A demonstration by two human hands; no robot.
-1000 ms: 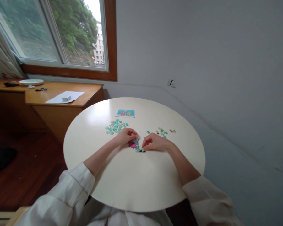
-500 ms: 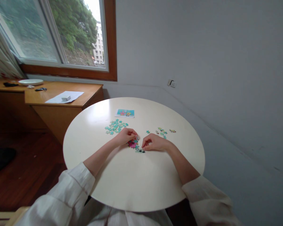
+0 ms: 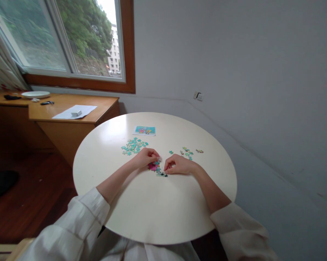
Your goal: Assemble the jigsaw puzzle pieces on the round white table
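Observation:
A partly joined jigsaw puzzle (image 3: 153, 166), pink and teal with a pale green lower strip, lies flat on the round white table (image 3: 149, 206). My left hand (image 3: 147, 157) reaches over its upper left side, thumb and fingers pinched on a small piece at the top edge and covering part of the picture. At the lower right end of the strip, my right hand (image 3: 179, 164) has its fingertips closed on a dark-marked puzzle piece (image 3: 166, 175), mostly hidden under them.
Loose teal pieces (image 3: 134, 145) are heaped beyond my left hand. Several more pieces (image 3: 187, 152) are scattered beyond my right hand. A small picture card (image 3: 144, 131) lies at the back. A wooden desk (image 3: 106, 107) adjoins the table at the far left.
Almost nothing differs. The fingers of both hands have shifted very slightly at the puzzle.

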